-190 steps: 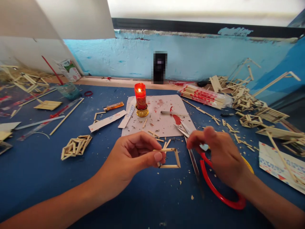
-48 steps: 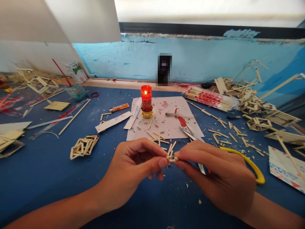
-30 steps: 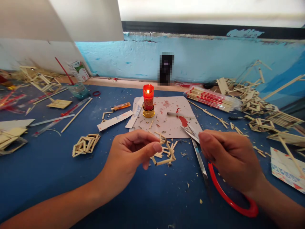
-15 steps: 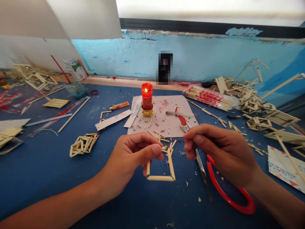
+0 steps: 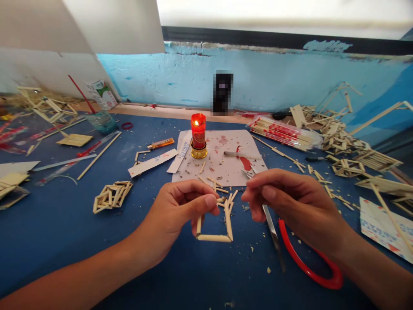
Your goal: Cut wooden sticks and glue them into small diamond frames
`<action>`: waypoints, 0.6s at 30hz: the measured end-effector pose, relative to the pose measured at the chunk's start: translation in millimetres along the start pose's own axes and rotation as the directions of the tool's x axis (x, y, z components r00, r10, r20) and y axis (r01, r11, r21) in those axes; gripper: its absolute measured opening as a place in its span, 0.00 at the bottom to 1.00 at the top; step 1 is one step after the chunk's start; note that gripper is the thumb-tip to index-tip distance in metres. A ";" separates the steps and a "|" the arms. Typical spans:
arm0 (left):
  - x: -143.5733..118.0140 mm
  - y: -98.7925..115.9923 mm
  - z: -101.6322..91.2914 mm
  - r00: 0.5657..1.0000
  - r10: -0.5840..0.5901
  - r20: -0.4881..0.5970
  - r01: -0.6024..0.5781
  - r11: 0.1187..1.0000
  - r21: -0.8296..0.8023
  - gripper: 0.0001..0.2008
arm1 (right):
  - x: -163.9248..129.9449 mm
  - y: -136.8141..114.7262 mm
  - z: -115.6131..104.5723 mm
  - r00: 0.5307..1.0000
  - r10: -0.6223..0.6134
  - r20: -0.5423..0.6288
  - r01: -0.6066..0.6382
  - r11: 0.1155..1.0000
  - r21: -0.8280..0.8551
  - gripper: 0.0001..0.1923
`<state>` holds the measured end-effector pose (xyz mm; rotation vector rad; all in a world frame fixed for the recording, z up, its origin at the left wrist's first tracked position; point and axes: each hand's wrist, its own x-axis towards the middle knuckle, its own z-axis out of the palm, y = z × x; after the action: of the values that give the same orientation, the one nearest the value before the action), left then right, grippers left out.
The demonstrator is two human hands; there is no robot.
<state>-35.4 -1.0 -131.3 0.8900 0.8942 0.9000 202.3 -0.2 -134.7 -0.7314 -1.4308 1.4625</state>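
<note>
My left hand [image 5: 190, 204] pinches a small frame of wooden sticks [image 5: 214, 237] between thumb and fingers. The frame's squared end hangs towards me, above the blue tabletop; its upper part is partly hidden by my fingers. My right hand [image 5: 287, 202] is a short way to the right, its fingers curled in and thumb close against them; anything between them is hidden. Under and beside that hand lie red-handled scissors [image 5: 336, 280], partly covered, and a narrow metal blade [image 5: 273, 234]. Loose stick pieces [image 5: 235, 196] lie just beyond the frame.
A lit red candle [image 5: 198, 131] in a gold holder stands by a wax-spotted sheet [image 5: 222, 165]. An orange lighter [image 5: 160, 143] and a woven stick piece [image 5: 112, 197] lie left. Bagged sticks [image 5: 284, 132] and piled stick structures [image 5: 342, 133] occupy the right. A jar [image 5: 102, 122] stands back left.
The stick frame in my left hand has shifted slightly left and up. My right hand has moved a little left, towards it. The rest of the view has barely shifted.
</note>
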 end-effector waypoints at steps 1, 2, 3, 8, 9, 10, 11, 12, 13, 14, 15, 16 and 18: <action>0.0 0.1 0.1 1.000 0.002 -0.003 -0.002 1.000 0.003 0.09 | -0.2 0.1 0.1 1.000 -0.020 -0.009 0.020 1.000 -0.021 0.08; -0.1 0.2 0.1 1.000 0.001 -0.008 -0.001 1.000 0.008 0.09 | -0.5 0.3 0.0 0.999 -0.043 -0.016 0.043 0.998 -0.045 0.08; -0.2 0.3 0.1 1.000 -0.001 -0.013 0.001 1.000 0.013 0.09 | -0.7 0.6 -0.4 0.998 -0.066 -0.019 0.065 0.995 -0.071 0.08; 0.7 -0.1 -0.8 1.000 -0.009 -0.003 0.009 1.000 0.017 0.09 | -2.6 0.4 -2.9 0.998 -0.069 -0.005 0.069 0.993 -0.093 0.07; 1.0 -0.2 -1.0 1.000 -0.009 0.001 0.009 1.000 0.015 0.09 | -2.6 0.0 -2.9 0.999 -0.049 -0.012 0.048 0.996 -0.075 0.07; 1.2 -0.2 -1.2 1.000 -0.010 0.004 0.010 1.000 0.013 0.08 | -2.3 -0.5 -2.6 0.999 -0.032 -0.022 0.030 0.998 -0.055 0.06; 1.3 -0.2 -1.3 1.000 -0.010 0.003 0.010 1.000 0.011 0.08 | -1.9 -1.0 -2.0 0.999 -0.017 -0.031 0.016 0.999 -0.037 0.06; 1.3 -0.1 -1.3 1.000 -0.011 0.001 0.011 1.000 0.011 0.09 | -1.4 -1.3 -1.3 0.999 -0.008 -0.038 0.007 1.000 -0.021 0.05; 1.1 0.1 -1.4 1.000 -0.013 -0.003 0.013 1.000 0.012 0.09 | -1.0 -1.6 -0.5 0.999 -0.001 -0.045 0.001 1.000 -0.008 0.05; 0.9 0.4 -1.4 1.000 -0.015 -0.005 0.016 1.000 0.013 0.09 | -0.7 -1.9 0.4 0.999 0.005 -0.047 -0.005 1.000 0.003 0.05; 0.6 0.6 -1.5 1.000 -0.016 -0.007 0.016 1.000 0.014 0.09 | -0.6 -2.1 1.3 0.999 0.008 -0.049 -0.008 1.000 0.013 0.05; 0.4 0.8 -1.5 1.000 -0.017 -0.007 0.017 1.000 0.015 0.09 | -0.8 -2.3 2.1 0.999 0.012 -0.051 -0.011 1.000 0.023 0.04; 0.4 1.1 -1.5 1.000 -0.015 -0.004 0.015 1.000 0.015 0.09 | -1.6 -3.2 3.7 0.999 0.019 -0.051 -0.017 0.999 0.038 0.04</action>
<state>-36.9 0.1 -130.9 0.8934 0.9104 0.8837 200.2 -3.6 -131.4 -0.7546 -1.3582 1.4700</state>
